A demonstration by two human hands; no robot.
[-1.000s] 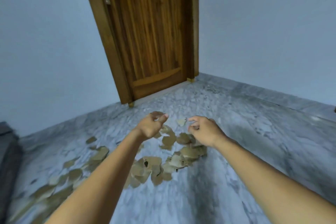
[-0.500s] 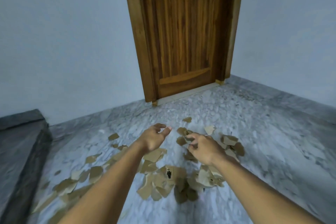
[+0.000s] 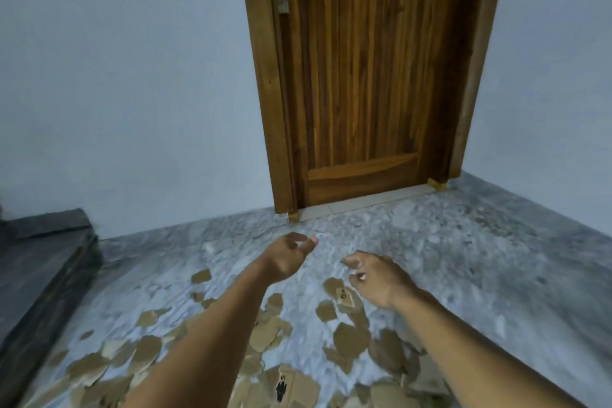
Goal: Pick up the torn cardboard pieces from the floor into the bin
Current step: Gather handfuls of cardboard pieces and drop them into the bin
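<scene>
Torn cardboard pieces point(image 3: 351, 339) lie flat on the marbled floor point(image 3: 480, 258), in a band running from my near left to beneath my right forearm. None is in the bin, which is out of view. The foremost scrap, the printed piece point(image 3: 342, 295), lies just on the near side of my right hand point(image 3: 377, 278), below and slightly left of its fingertips point(image 3: 352, 262). Its edges are too blurred to give a long axis.

My right hand hangs above it, fingers loosely curled, gripping nothing that I can see. My left hand point(image 3: 286, 258) is farther off, up and left of that scrap over bare floor, with thumb and fingers apart and empty.

Judgement: the right hand is nearer, and would need to draw back toward me and down. Beyond stand a wooden door point(image 3: 364, 76) and, at left, a dark step point(image 3: 43, 258).
</scene>
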